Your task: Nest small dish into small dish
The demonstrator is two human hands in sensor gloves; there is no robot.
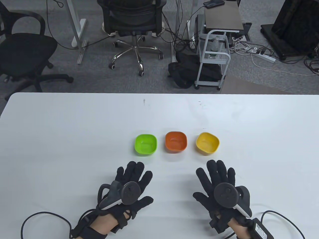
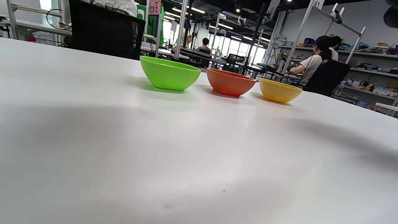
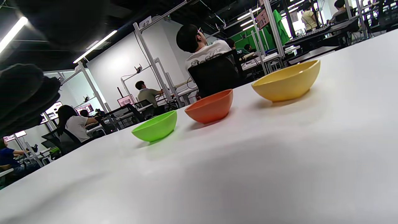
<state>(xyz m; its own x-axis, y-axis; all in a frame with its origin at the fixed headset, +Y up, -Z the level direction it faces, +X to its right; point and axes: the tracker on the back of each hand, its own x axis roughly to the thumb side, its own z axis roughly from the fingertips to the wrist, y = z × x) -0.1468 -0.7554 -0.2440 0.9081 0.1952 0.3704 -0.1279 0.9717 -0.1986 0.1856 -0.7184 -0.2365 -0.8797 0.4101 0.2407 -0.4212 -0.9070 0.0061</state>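
Observation:
Three small dishes stand upright in a row on the white table (image 1: 74, 129): a green dish (image 1: 145, 144) on the left, an orange dish (image 1: 176, 141) in the middle, a yellow dish (image 1: 207, 143) on the right. They also show in the left wrist view as the green dish (image 2: 169, 73), the orange dish (image 2: 230, 82) and the yellow dish (image 2: 279, 90), and in the right wrist view as the green dish (image 3: 155, 126), the orange dish (image 3: 210, 106) and the yellow dish (image 3: 287, 81). My left hand (image 1: 132, 181) lies flat with fingers spread, below the green dish. My right hand (image 1: 216, 179) lies flat below the yellow dish. Both hands are empty.
Beyond the table's far edge are office chairs (image 1: 133, 27), a white cart (image 1: 213, 57) and floor cables. Glove cables (image 1: 37, 219) trail near the table's front edge by each wrist.

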